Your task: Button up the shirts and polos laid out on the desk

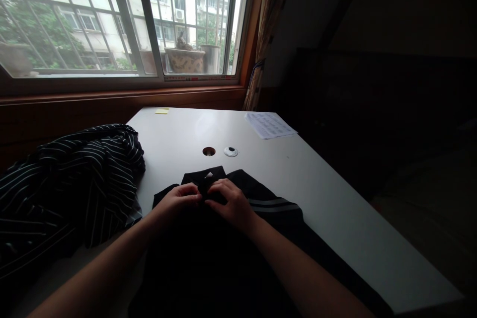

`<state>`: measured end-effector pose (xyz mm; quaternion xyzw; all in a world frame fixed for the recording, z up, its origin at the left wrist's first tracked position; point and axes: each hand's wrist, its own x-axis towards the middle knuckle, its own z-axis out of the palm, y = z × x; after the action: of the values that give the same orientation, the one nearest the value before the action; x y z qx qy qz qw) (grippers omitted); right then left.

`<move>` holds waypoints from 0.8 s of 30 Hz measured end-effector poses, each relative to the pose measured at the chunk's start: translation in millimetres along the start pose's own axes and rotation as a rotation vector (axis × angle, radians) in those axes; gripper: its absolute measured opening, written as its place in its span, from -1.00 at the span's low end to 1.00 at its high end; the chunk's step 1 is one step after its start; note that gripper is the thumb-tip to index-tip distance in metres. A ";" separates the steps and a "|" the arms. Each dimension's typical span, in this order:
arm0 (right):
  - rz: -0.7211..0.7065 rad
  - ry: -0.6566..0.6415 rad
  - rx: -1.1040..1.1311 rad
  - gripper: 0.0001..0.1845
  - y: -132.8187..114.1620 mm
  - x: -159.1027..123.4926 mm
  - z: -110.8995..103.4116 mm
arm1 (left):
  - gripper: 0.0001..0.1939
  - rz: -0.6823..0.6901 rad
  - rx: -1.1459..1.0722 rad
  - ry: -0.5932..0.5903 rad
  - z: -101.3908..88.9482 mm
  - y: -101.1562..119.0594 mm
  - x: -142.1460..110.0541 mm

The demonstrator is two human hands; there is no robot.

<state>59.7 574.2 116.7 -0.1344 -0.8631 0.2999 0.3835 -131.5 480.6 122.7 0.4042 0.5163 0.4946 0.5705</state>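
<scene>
Pinching near the collar (194, 178), we hold the black garment (208, 253) in the fingertips of our left hand (183, 195) and right hand (231, 202), close together; it spreads beneath both across the white table (335, 213). Striped cloth (89, 179) heaped beside our left hand; paper sheets (269, 125) beyond our right.

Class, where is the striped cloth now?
In the head view, the striped cloth lies bunched on the left side of the white table, beside the black garment.
</scene>
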 end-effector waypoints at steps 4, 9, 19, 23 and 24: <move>-0.004 0.010 -0.009 -0.79 1.4 -1.3 2.2 | -0.76 0.007 0.046 -0.005 -1.9 -2.9 1.7; 0.011 0.028 0.020 -0.77 2.5 -2.6 4.7 | -0.73 0.023 0.084 -0.025 -1.9 -4.0 2.4; 0.074 0.047 0.104 -0.77 6.4 -2.7 3.8 | -0.69 0.043 0.142 0.013 1.5 -2.5 0.4; 0.100 0.047 0.131 -0.75 5.8 -2.4 2.0 | -0.68 0.023 0.020 0.014 1.3 -3.5 -0.3; 0.084 0.037 0.123 -0.75 5.4 -2.1 1.7 | -0.68 0.016 -0.012 0.017 1.2 -4.2 -0.2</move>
<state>59.9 576.8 111.2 -0.1523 -0.8294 0.3657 0.3938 -129.7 479.7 118.8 0.4007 0.5149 0.5057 0.5644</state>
